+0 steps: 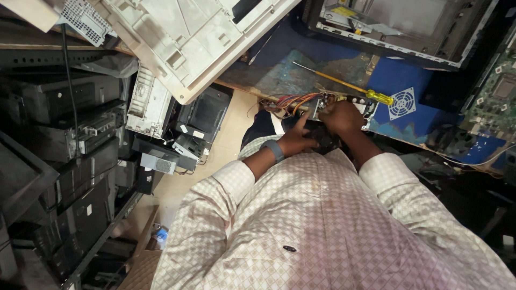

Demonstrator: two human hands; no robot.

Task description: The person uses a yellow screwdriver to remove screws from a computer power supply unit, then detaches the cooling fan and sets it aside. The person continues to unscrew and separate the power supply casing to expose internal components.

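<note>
your left hand and right hand both grip the black power supply at the bench edge, wires just above, screwdriver beside.

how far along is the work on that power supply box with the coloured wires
Done: the power supply unit sits on the blue bench with its circuit board and coloured wires exposed, so its cover looks to be off. In hand: both the left hand and right hand grip a dark part at its near edge. Left: the yellow-handled screwdriver lies unused; nothing looks reassembled.
</note>
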